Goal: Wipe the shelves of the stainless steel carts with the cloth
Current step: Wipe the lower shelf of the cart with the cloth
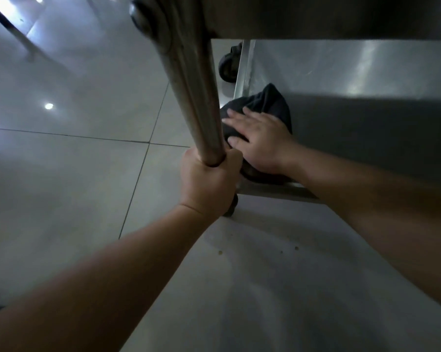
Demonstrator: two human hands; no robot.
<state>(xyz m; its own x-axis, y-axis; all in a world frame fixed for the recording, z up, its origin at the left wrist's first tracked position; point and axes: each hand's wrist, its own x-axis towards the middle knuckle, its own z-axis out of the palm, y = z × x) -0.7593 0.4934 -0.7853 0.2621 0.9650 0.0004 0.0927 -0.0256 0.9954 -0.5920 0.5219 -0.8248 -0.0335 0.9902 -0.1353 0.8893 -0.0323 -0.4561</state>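
Note:
A dark cloth [272,102] lies bunched on the bottom shelf [366,72] of the stainless steel cart, in its near left corner. My right hand [260,138] lies flat on the cloth with the fingers spread, pressing it against the shelf. My left hand [209,181] is wrapped around the cart's upright corner post [196,92], low down near the shelf. The shelf above [316,16] overhangs and shades the right part of the bottom shelf.
Pale glossy floor tiles [74,174] spread to the left and front, reflecting ceiling lights. A black caster wheel [228,64] shows at the cart's far left corner, another sits just under my left hand. A dark bar crosses the top left corner.

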